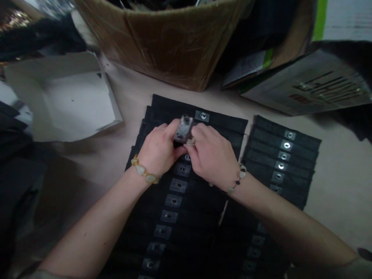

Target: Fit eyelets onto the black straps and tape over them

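Over the wide row of black panels (192, 217), the left hand (159, 149) has its grip closed on a small grey block (183, 130); the right hand's (216, 155) grip is curled against it, though whether it has hold I cannot tell. The block is above the row's upper part. Right of the row lies a narrower row (290, 174); left, an open white box (72, 100); beyond, a brown carton (171, 42).

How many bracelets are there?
2: a chunky yellowish bracelet on the left hand's wrist, and a thin beaded bracelet on the right hand's wrist. Others may be hidden.
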Tool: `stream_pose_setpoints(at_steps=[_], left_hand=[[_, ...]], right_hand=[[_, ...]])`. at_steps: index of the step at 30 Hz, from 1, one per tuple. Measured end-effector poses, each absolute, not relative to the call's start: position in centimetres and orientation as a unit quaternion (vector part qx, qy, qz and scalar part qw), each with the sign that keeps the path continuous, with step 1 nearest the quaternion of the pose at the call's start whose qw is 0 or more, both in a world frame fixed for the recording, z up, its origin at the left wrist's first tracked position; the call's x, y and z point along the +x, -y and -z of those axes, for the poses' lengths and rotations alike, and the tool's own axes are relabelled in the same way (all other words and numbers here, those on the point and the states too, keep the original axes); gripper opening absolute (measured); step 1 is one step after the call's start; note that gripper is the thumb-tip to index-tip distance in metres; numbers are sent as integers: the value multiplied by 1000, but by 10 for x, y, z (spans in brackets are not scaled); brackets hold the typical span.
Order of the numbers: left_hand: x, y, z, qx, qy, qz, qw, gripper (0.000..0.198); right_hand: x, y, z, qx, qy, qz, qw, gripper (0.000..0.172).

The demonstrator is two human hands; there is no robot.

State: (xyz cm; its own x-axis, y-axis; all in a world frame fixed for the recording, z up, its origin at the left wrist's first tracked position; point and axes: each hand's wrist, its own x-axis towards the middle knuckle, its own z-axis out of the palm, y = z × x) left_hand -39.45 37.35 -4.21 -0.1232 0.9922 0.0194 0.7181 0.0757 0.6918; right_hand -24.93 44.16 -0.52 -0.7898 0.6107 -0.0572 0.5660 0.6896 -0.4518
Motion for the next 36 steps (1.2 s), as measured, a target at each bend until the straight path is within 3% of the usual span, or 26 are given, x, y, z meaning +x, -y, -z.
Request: stream_pose_setpoints(at_steps=[4, 12, 21, 36], left_hand=[[-394, -374, 41, 614, -692, -284, 250, 32], [-392, -383, 29, 583, -715, -271, 275, 21], [-382, -406, 29, 644, -703, -260, 150, 16], [-397, -414, 49, 662, -662, -284, 206, 18]], right_hand=[[-246, -436, 9, -326, 914, -233, 57, 11], [-218, -464, 27, -389, 788, -360, 314, 8], [-217, -492, 48, -364, 786, -397, 302, 10], [-215, -490, 48, -342, 801, -398, 288, 3]])
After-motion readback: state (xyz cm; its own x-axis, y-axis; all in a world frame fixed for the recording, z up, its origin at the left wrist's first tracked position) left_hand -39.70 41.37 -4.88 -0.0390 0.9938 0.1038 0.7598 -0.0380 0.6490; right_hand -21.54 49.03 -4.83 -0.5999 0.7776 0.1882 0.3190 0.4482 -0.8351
